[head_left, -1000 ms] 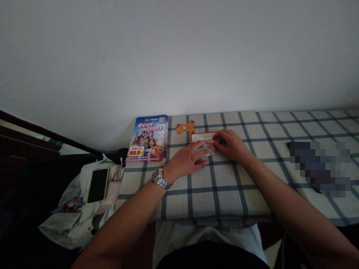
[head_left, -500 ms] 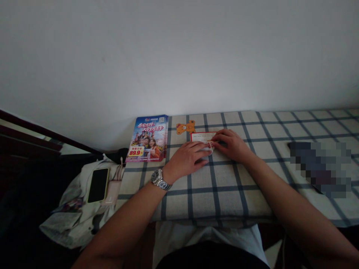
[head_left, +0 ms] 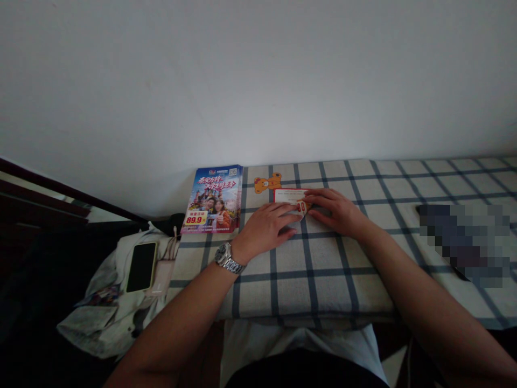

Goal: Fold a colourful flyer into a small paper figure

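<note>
A partly folded paper leaflet point(head_left: 287, 195), white with a red edge, lies flat on the checked cloth under both hands. One folded corner shows large white print on red and orange. My left hand point(head_left: 269, 226), with a metal watch point(head_left: 229, 258) at its wrist, rests on the leaflet's near left part, fingers stretched out and thumb apart. On the right side, my right hand point(head_left: 335, 211) lays its spread fingers over the leaflet, the thumb at the folded corner. The fingers hide much of the paper.
A stack of colourful flyers point(head_left: 214, 199) lies at the table's left end. A teddy bear picture point(head_left: 267, 184) is behind the leaflet. Left of the table, a phone point(head_left: 141, 267) lies on pale fabric point(head_left: 100, 323). A blurred dark object point(head_left: 452, 237) is at right; a wall point(head_left: 258, 81) stands behind.
My right fingers have gone from a bunched grip at the fold to lying flatter and more spread. The left hand has shifted slightly left, and more of the printed corner shows.
</note>
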Available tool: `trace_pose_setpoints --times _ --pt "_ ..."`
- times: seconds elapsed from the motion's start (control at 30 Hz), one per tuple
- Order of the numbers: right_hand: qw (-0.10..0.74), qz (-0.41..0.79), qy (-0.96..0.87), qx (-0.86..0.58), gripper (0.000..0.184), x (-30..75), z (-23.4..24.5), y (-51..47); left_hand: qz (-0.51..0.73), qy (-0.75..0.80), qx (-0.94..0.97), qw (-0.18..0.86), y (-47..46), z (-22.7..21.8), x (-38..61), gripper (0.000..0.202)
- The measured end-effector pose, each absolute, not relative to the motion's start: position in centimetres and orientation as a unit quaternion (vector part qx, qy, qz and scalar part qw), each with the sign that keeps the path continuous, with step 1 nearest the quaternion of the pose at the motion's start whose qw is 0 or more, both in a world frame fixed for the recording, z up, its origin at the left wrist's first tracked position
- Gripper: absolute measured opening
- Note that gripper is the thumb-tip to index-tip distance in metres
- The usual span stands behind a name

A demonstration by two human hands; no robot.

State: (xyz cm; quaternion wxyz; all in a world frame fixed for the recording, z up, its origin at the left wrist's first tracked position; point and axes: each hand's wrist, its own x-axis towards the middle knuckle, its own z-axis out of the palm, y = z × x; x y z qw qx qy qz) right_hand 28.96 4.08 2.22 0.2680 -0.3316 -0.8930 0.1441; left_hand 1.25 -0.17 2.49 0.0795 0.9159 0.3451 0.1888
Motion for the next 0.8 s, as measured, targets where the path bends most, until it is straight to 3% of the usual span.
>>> trace_pose_setpoints --times 0.13,0.6,0.8 --pt "0.259 0.143 -0.909 -0.292 0.031 28.89 2.2 4.1 0.192 0.347 0.914 0.084 -0.12 2.33 1.22 0.04" --pt "0.219 0.157 -0.926 -0.266 0.048 29.38 2.04 4.19 0.194 0.336 0.917 0.093 0.02 2.11 0.58 0.039" --pt "0.214 0.154 -0.925 -0.272 0.044 29.35 1.65 4.24 0.189 0.336 0.918 0.096 0.06 1.89 0.57 0.04"
